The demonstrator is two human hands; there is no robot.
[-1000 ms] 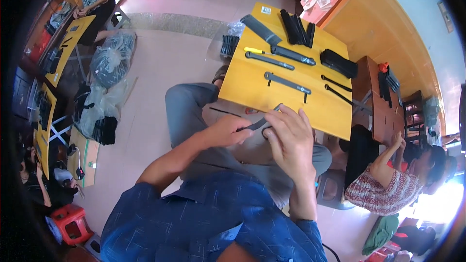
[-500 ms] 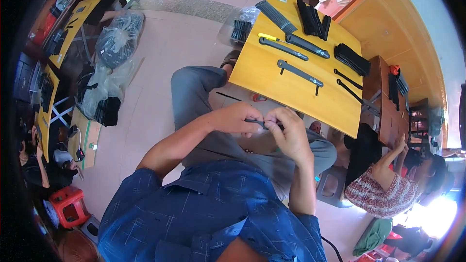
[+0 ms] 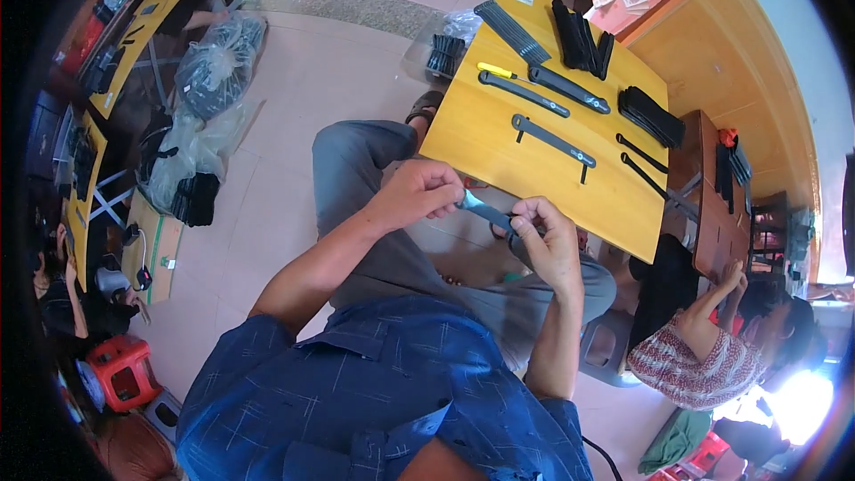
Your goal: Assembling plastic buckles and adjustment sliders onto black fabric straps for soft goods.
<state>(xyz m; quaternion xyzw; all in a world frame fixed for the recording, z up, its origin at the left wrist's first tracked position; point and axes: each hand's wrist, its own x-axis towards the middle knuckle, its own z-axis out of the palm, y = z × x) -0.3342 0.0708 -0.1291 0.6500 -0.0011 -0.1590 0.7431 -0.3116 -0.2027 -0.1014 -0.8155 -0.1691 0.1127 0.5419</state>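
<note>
A short dark grey strap (image 3: 488, 212) is stretched between my hands over my lap, in front of the yellow table's near edge. My left hand (image 3: 417, 196) pinches one end, where a pale, shiny patch shows. At the other end, my right hand (image 3: 548, 240) grips the strap between thumb and fingers; part of it is hidden there. On the table (image 3: 481, 156) lies a grey strap (image 3: 554, 141) with small black strips under it. Behind it are another grey strap (image 3: 524, 94), a wider dark strap (image 3: 570, 91) and a yellow-handled tool (image 3: 495, 69).
Grey strips (image 3: 512, 31) lie fanned at the table's far left, near black bundles (image 3: 577, 40). A black stack (image 3: 650, 116) and two thin black straps (image 3: 643, 174) are at the right. A clear bin (image 3: 436, 53) stands beside the table. Other people sit left and right.
My hands have moved apart and slightly forward, with the left one up and to the left. More of the strap between them now shows.
</note>
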